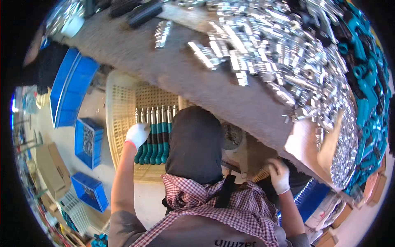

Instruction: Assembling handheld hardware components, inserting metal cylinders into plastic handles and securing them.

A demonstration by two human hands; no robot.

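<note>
My left hand (138, 134), in a white glove, reaches to the left end of a row of hand tools (154, 136). These have curved teal handles, black middles and silver tips, and lie side by side in a cream plastic basket (117, 103). Its bent fingers close over the shaft of the leftmost tool; part of the grip is hidden. My right hand (279, 177), also gloved in white, hangs low at the right, below the table edge. Its fingers are curled in, and whatever may be inside them cannot be seen.
A brown-topped table (181, 61) carries a big heap of silver metal parts (284, 53). Teal handles (364, 90) pile along its right side. Blue bins (87, 142) stand on the floor at left, near a cardboard box (51, 168). Another person's dark sleeve (45, 66) shows far left.
</note>
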